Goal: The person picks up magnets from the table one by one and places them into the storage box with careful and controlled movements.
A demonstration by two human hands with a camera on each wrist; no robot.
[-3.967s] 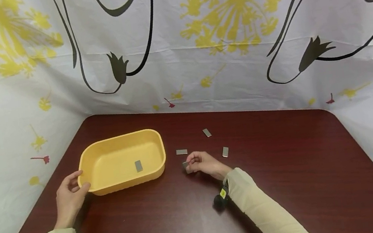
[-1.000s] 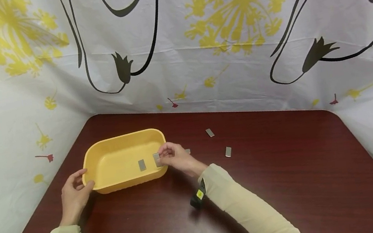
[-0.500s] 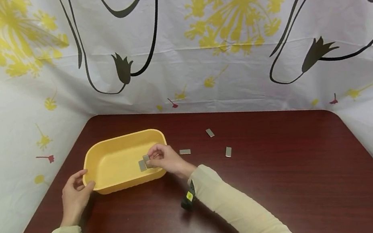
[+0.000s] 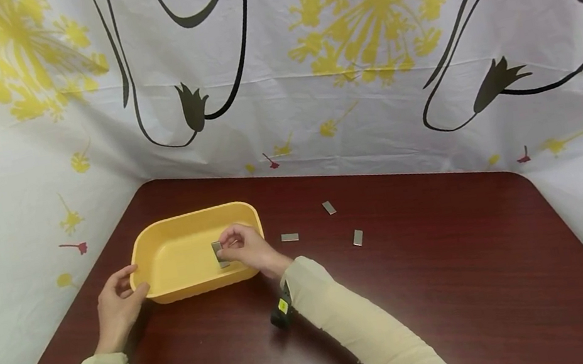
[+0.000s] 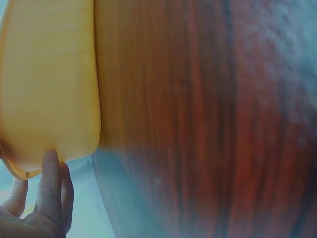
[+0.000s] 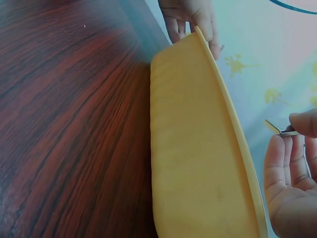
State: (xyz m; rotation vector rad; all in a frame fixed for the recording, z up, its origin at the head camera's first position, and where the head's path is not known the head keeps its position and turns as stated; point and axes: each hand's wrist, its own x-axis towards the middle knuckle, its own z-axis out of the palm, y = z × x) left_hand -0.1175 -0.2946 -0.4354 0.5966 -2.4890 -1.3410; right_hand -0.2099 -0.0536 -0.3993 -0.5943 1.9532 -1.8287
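A yellow plastic tray (image 4: 183,290) stands on the table's left side. My left hand (image 4: 116,306) grips its left front corner, thumb on the near rim and fingers at the end wall. Over the tray's inside, my right hand (image 4: 247,249) pinches a small flat grey metal rectangle (image 4: 216,247) between thumb and fingers. In the right wrist view that metal rectangle (image 6: 273,127) shows edge-on above the tray rim. A second such piece (image 4: 224,265) lies in the tray, mostly hidden behind the held one and the fingers.
Three more grey metal rectangles lie right of the tray: one piece (image 4: 290,237) close to it, another piece (image 4: 329,208) farther back, a third piece (image 4: 357,237) to the right. A patterned white cloth (image 4: 282,120) borders the dark red-brown table (image 4: 452,258).
My right hand picked up a metal rectangle from the table, carried it left over the tray rim, and has moved further left above the piece inside. My left hand keeps its hold.
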